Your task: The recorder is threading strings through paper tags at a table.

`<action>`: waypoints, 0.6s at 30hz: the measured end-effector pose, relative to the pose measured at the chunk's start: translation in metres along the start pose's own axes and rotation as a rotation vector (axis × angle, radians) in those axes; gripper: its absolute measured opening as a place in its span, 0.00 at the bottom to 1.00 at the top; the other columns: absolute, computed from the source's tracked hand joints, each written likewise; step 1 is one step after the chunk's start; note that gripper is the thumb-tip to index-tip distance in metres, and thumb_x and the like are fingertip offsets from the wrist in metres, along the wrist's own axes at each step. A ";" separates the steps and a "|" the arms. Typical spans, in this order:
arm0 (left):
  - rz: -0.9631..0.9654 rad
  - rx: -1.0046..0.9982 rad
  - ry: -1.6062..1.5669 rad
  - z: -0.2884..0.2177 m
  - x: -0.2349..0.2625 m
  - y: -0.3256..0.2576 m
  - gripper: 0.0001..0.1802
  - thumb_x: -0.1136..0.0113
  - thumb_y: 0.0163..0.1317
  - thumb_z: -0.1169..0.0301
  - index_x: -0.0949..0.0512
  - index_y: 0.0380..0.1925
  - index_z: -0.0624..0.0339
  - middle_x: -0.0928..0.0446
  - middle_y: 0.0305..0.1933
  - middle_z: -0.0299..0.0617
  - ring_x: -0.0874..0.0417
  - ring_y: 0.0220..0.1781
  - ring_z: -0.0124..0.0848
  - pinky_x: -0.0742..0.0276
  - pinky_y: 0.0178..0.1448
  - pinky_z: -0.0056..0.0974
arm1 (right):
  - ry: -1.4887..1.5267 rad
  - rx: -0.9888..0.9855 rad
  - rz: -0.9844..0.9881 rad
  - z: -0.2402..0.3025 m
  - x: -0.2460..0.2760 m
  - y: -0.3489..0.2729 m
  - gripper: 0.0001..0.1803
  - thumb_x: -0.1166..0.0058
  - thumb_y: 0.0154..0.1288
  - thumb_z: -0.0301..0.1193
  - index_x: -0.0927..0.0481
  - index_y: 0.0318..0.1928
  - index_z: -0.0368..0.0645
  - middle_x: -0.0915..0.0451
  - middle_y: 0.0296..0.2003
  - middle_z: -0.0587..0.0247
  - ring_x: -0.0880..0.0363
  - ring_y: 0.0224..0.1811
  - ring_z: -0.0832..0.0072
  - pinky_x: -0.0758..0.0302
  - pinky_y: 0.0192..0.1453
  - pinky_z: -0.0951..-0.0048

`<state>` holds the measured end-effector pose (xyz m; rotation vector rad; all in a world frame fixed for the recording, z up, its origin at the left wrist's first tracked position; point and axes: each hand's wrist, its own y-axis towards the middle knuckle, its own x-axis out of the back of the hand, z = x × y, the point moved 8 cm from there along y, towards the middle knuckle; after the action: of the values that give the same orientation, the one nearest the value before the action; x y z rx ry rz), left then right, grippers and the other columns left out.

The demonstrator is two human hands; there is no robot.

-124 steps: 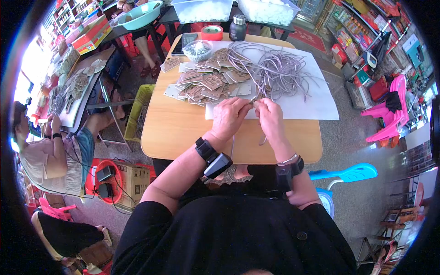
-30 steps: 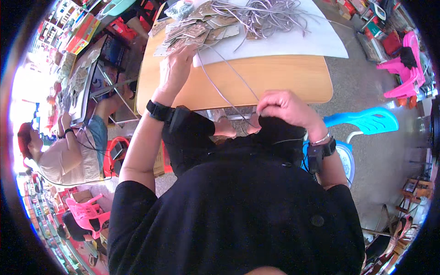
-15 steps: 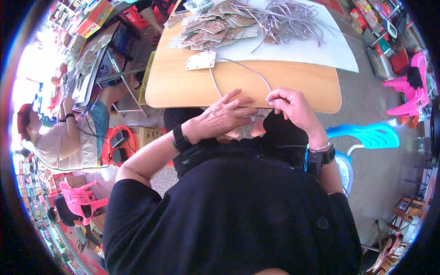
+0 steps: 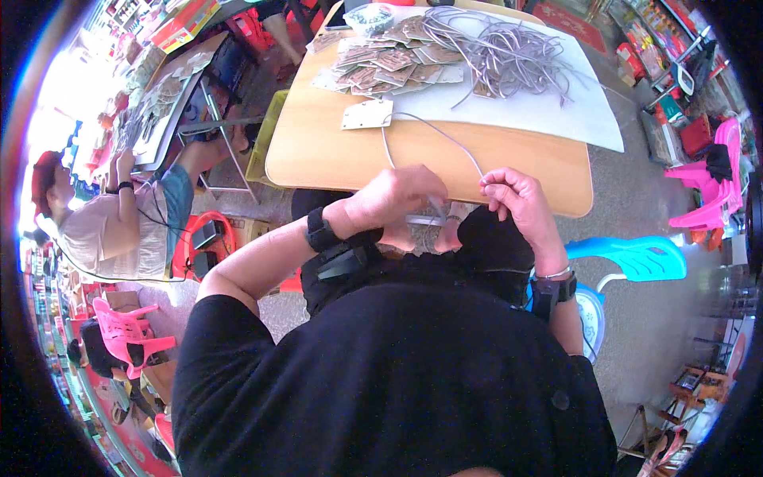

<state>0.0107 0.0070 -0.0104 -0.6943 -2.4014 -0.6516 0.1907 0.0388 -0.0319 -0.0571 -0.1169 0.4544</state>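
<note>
A thin grey cord (image 4: 447,137) loops from a small white card (image 4: 367,115) with holes near the table's left-front part. My right hand (image 4: 518,200) is closed at the front edge, pinching one end of this cord between thumb and fingertips. The cord's other length runs down from the card to my left hand (image 4: 401,193), whose fingers are bent and smeared by motion. Whether that hand grips the cord is not clear. Beyond the card lie a heap of brown-and-white cards (image 4: 393,62) and a tangled bundle of grey cords (image 4: 517,52).
The wooden table (image 4: 318,163) is partly covered by a white sheet (image 4: 592,119). A clear bag (image 4: 369,17) sits at its far edge. A blue plastic chair (image 4: 636,256) stands at my right. Another person (image 4: 119,230) sits at a table on the left.
My left hand's fingers, spread out before, are now drawn in and blurred. My right hand keeps its pinch on the cord. The whole view has shifted slightly.
</note>
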 end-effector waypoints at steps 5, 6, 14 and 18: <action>-0.454 0.224 -0.458 0.003 0.043 0.022 0.09 0.42 0.63 0.73 0.22 0.43 0.64 0.23 0.30 0.35 0.24 0.34 0.21 0.26 0.40 0.29 | 0.037 -0.088 -0.008 0.009 -0.012 0.014 0.06 0.48 0.63 0.25 0.21 0.39 0.38 0.20 0.29 0.69 0.28 0.24 0.87 0.33 0.26 0.85; -0.451 0.282 -0.379 0.000 0.042 0.024 0.10 0.42 0.64 0.70 0.21 0.41 0.64 0.23 0.28 0.38 0.24 0.30 0.24 0.25 0.38 0.31 | 0.070 -0.059 0.012 0.014 -0.021 0.019 0.06 0.48 0.63 0.25 0.21 0.39 0.38 0.20 0.29 0.69 0.28 0.24 0.87 0.32 0.27 0.85; -0.357 0.251 -0.125 -0.001 0.020 0.030 0.13 0.43 0.65 0.64 0.20 0.39 0.63 0.23 0.25 0.48 0.23 0.26 0.30 0.27 0.33 0.37 | 0.521 0.336 -0.091 0.073 -0.022 0.036 0.07 0.50 0.67 0.27 0.24 0.43 0.38 0.22 0.44 0.62 0.27 0.29 0.84 0.30 0.32 0.82; -0.296 0.291 -0.191 0.007 0.017 0.027 0.13 0.43 0.65 0.65 0.20 0.39 0.65 0.20 0.28 0.46 0.19 0.30 0.29 0.24 0.38 0.35 | 0.519 0.301 -0.082 0.066 -0.014 0.047 0.05 0.49 0.66 0.26 0.23 0.40 0.39 0.22 0.44 0.58 0.28 0.28 0.84 0.30 0.32 0.82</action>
<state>0.0117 0.0365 0.0025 -0.2920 -2.7307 -0.3468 0.1500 0.0765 0.0284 0.1254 0.4576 0.3593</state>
